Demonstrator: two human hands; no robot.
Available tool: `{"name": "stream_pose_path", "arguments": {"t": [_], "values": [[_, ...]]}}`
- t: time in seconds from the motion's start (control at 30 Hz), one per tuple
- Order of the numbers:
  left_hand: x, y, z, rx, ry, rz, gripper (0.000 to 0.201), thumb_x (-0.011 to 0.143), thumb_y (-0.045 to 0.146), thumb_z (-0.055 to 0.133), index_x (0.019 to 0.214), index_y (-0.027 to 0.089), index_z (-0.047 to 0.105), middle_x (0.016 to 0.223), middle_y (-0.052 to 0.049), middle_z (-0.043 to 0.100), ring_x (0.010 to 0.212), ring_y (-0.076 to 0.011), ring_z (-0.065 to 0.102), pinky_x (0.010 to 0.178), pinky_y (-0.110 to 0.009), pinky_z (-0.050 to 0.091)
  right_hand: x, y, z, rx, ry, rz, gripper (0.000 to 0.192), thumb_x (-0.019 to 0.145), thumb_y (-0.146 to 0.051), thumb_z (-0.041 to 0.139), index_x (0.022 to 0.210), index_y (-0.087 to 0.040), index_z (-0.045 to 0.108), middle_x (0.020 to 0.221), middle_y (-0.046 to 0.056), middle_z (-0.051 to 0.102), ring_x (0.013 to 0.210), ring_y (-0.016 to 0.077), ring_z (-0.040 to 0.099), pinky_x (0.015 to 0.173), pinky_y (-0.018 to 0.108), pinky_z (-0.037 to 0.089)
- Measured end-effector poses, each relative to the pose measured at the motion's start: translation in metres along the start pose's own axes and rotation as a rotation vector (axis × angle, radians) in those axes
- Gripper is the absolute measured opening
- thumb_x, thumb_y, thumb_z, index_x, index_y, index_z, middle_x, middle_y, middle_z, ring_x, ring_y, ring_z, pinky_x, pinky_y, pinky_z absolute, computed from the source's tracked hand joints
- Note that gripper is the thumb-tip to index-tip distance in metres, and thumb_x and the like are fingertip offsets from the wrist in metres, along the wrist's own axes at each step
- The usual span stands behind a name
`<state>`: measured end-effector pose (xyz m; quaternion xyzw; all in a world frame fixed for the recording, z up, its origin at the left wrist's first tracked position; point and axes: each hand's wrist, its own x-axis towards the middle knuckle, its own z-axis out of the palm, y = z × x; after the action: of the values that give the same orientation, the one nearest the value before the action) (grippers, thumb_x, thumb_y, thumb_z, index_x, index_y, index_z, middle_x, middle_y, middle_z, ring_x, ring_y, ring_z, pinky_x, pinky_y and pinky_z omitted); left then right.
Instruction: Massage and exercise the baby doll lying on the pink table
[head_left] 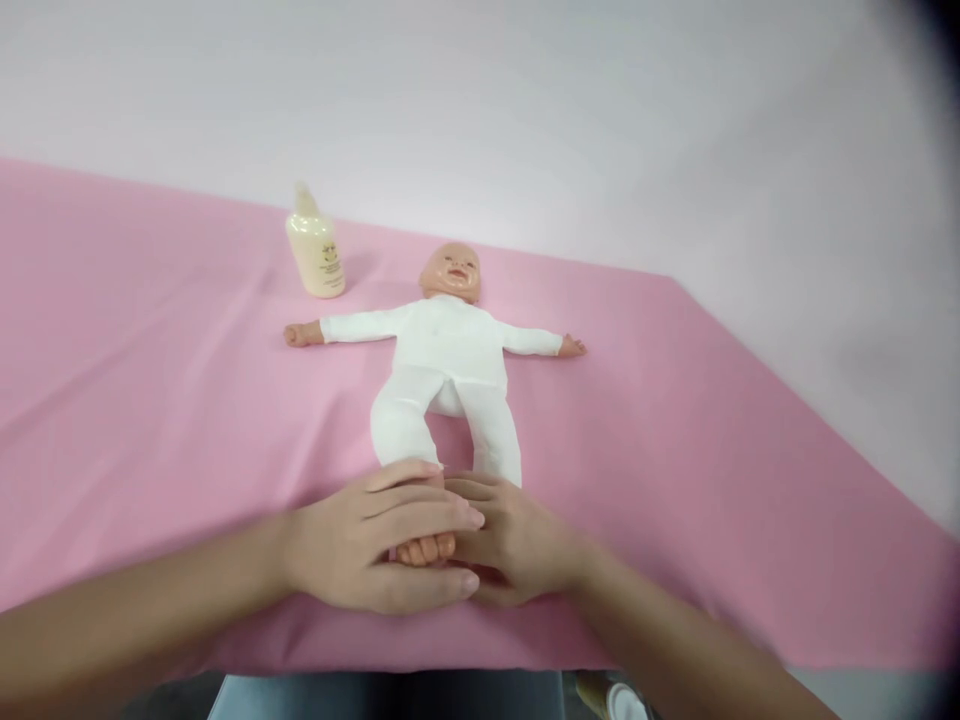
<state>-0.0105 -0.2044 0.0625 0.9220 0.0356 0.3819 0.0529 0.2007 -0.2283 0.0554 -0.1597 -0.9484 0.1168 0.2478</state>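
Doll: centre of frame, flat on back on pink tablecloth, arms spread wide, white suit, head toward the wall.
Doll's foot: lower centre, toes peeking out between both hands.
Left hand: lower centre-left, fingers and thumb wrapped around the foot.
Right hand: lower centre-right, cupped against the same foot, fingers partly under the left hand.
Bottle: upper left of centre, cream-coloured, upright, well apart from hands, near doll's outstretched arm.
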Motion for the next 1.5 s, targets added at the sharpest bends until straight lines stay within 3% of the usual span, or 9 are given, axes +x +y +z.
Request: {"name": "stream_pose_path", "arguments": {"t": [0.2, 0.43, 0.6, 0.77, 0.87, 1.0, 1.13, 1.27, 1.5], "values": [[0.004, 0.001, -0.002, 0.082, 0.087, 0.147, 0.025, 0.081, 0.014, 0.065, 0.101, 0.028, 0.068, 0.113, 0.006, 0.072, 0.126, -0.0173, 0.055, 0.11, -0.032, 0.045, -0.002, 0.001, 0.003, -0.025, 0.113, -0.025, 0.021, 0.092, -0.031, 0.049, 0.103, -0.017, 0.06, 0.103, 0.01, 0.067, 0.119, 0.0213, 0.055, 0.107, 0.042, 0.046], [0.001, 0.007, -0.001, -0.068, 0.034, 0.037, 0.038, 0.086, 0.013, 0.054, 0.122, 0.022, 0.062, 0.122, -0.003, 0.068, 0.124, -0.0124, 0.057, 0.108, -0.022, 0.046, -0.003, 0.003, 0.004, -0.047, 0.209, 0.023, 0.018, 0.092, -0.03, 0.055, 0.105, -0.018, 0.057, 0.096, 0.007, 0.069, 0.11, 0.0187, 0.06, 0.102, 0.042, 0.05], [-0.001, 0.01, 0.001, -0.006, 0.002, 0.063, 0.035, 0.085, 0.013, 0.055, 0.117, 0.024, 0.065, 0.113, 0.004, 0.072, 0.128, -0.0099, 0.053, 0.112, -0.021, 0.041, -0.004, 0.002, 0.002, -0.08, 0.325, -0.014, 0.009, 0.091, -0.025, 0.057, 0.094, -0.017, 0.056, 0.084, 0.005, 0.064, 0.096, 0.017, 0.063, 0.096, 0.037, 0.054], [-0.003, 0.01, 0.002, 0.096, -0.009, 0.167, 0.025, 0.082, 0.014, 0.062, 0.097, 0.032, 0.071, 0.124, 0.013, 0.066, 0.14, -0.0107, 0.037, 0.119, -0.025, 0.033, -0.006, 0.002, 0.003, -0.081, 0.31, 0.05, 0.002, 0.093, -0.022, 0.05, 0.093, -0.02, 0.049, 0.089, 0.005, 0.06, 0.09, 0.0157, 0.059, 0.086, 0.034, 0.055], [-0.002, 0.011, 0.005, 0.08, 0.022, 0.186, 0.019, 0.083, 0.018, 0.063, 0.095, 0.03, 0.072, 0.129, 0.012, 0.063, 0.143, -0.0122, 0.033, 0.12, -0.027, 0.031, -0.003, 0.001, 0.001, -0.026, 0.317, 0.108, 0.008, 0.092, -0.024, 0.051, 0.096, -0.021, 0.046, 0.092, 0.006, 0.058, 0.087, 0.0161, 0.058, 0.077, 0.033, 0.055], [0.001, 0.013, 0.009, 0.033, 0.074, 0.158, 0.017, 0.084, 0.017, 0.063, 0.093, 0.028, 0.073, 0.126, 0.011, 0.066, 0.137, -0.0118, 0.042, 0.118, -0.025, 0.033, 0.004, -0.001, -0.002, -0.037, 0.31, 0.124, 0.014, 0.093, -0.022, 0.049, 0.106, -0.019, 0.048, 0.09, 0.006, 0.059, 0.084, 0.0157, 0.058, 0.074, 0.032, 0.055], [0.004, 0.012, 0.004, 0.053, -0.024, 0.182, 0.023, 0.089, 0.018, 0.055, 0.097, 0.029, 0.073, 0.125, 0.012, 0.066, 0.127, -0.0108, 0.054, 0.113, -0.023, 0.041, 0.007, -0.004, -0.002, -0.069, 0.259, 0.134, 0.02, 0.094, -0.024, 0.05, 0.112, -0.017, 0.049, 0.088, 0.005, 0.064, 0.082, 0.0157, 0.061, 0.076, 0.033, 0.055], [0.003, 0.01, 0.001, 0.056, -0.066, 0.186, 0.025, 0.089, 0.019, 0.055, 0.105, 0.03, 0.071, 0.128, 0.012, 0.064, 0.13, -0.0101, 0.051, 0.111, -0.021, 0.043, 0.004, -0.005, 0.003, -0.046, 0.218, 0.125, 0.023, 0.095, -0.029, 0.05, 0.113, -0.016, 0.049, 0.093, 0.005, 0.07, 0.083, 0.0159, 0.064, 0.077, 0.032, 0.056], [0.008, 0.008, 0.002, 0.028, 0.025, 0.128, 0.019, 0.089, 0.019, 0.057, 0.103, 0.025, 0.069, 0.112, 0.007, 0.073, 0.123, -0.0079, 0.055, 0.112, -0.019, 0.038, 0.0, -0.006, 0.007, -0.118, 0.263, 0.086, 0.028, 0.094, -0.025, 0.046, 0.119, -0.013, 0.046, 0.101, 0.011, 0.07, 0.089, 0.0188, 0.066, 0.081, 0.035, 0.056]]}}
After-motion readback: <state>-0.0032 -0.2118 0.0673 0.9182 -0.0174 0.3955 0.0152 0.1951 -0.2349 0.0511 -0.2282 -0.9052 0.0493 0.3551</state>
